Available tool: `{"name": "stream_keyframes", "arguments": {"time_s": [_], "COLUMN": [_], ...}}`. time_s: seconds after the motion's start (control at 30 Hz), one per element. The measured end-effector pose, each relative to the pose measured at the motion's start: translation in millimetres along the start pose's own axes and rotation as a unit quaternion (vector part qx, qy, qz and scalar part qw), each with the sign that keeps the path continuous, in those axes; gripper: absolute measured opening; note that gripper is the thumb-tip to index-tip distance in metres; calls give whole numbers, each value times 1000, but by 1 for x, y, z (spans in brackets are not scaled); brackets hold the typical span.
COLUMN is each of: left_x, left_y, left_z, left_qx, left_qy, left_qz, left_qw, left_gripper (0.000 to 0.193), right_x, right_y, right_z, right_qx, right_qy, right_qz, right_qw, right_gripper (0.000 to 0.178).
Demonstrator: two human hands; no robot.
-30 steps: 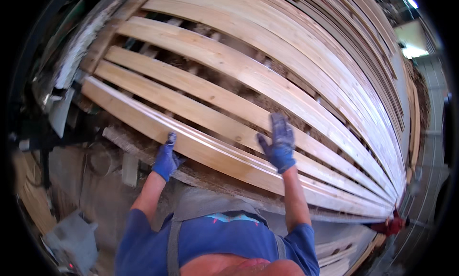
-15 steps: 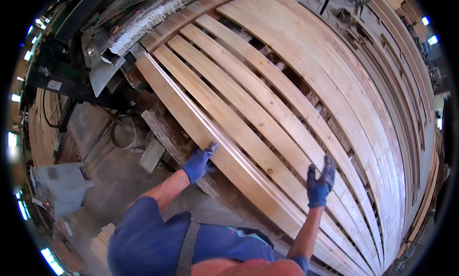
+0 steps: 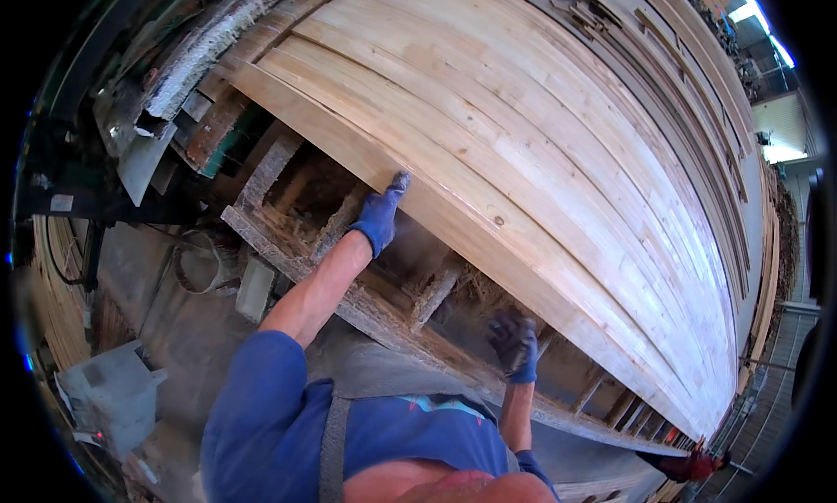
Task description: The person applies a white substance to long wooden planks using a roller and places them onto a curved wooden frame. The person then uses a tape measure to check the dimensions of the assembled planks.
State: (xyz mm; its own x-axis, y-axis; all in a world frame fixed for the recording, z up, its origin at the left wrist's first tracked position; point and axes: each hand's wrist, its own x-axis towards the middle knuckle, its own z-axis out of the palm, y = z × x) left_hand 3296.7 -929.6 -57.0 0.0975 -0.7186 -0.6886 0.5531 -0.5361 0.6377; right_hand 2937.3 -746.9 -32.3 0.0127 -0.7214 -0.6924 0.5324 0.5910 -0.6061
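Boards [image 3: 514, 146] lie side by side across a frame [image 3: 377, 320], most of them pushed close, with thin dark seams showing between some. From where I stand, the nearest one sits back from the frame's front rail, so the crossbars [image 3: 433, 294] and the dusty, littered gaps between them are in plain view. The person's left hand [image 3: 381, 220], in a blue glove, is up against that board's front edge, thumb on top; its fingers are out of sight, so I can't tell whether it is clamped there. The right hand [image 3: 516, 344], gloved too, hangs over the gaps, nearer to the person than the board and off it. It is slightly blurred, but its fingers look loose and apart, with nothing between them. At the left, a white-crusted beam [image 3: 205, 63] slants upward, and a grey box [image 3: 113, 394] with a small red light stands below. More planks [image 3: 689, 89] lie beyond the boards, and another person [image 3: 695, 465] in red is near their far right end.
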Motion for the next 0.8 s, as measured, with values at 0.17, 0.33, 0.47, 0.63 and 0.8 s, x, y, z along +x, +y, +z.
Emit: {"name": "stream_keyframes", "arguments": {"time_s": [0.17,0.33,0.47,0.63,0.8], "left_x": [-12,-24,6,-32,-81], "left_y": [10,16,-1,16,4], "left_z": [13,9,9,14,-13], "left_qx": [88,-23,12,3,-17], "left_qy": [43,0,1,-11,15], "left_qz": [74,27,56,28,14], "left_qw": [993,999,998,1000,1000], "left_gripper": [69,58,53,51,51], "right_x": [58,37,58,48,-24], "right_y": [-3,-23,-14,-16,-15], "right_z": [-62,-12,-57,-69,19], "right_qx": [154,268,24,117,166], "right_qy": [-29,42,28,-12,123], "right_qz": [-214,-142,-261,-215,-186], "right_qw": [964,952,965,969,960], "right_gripper": [67,57,49,45,45]}}
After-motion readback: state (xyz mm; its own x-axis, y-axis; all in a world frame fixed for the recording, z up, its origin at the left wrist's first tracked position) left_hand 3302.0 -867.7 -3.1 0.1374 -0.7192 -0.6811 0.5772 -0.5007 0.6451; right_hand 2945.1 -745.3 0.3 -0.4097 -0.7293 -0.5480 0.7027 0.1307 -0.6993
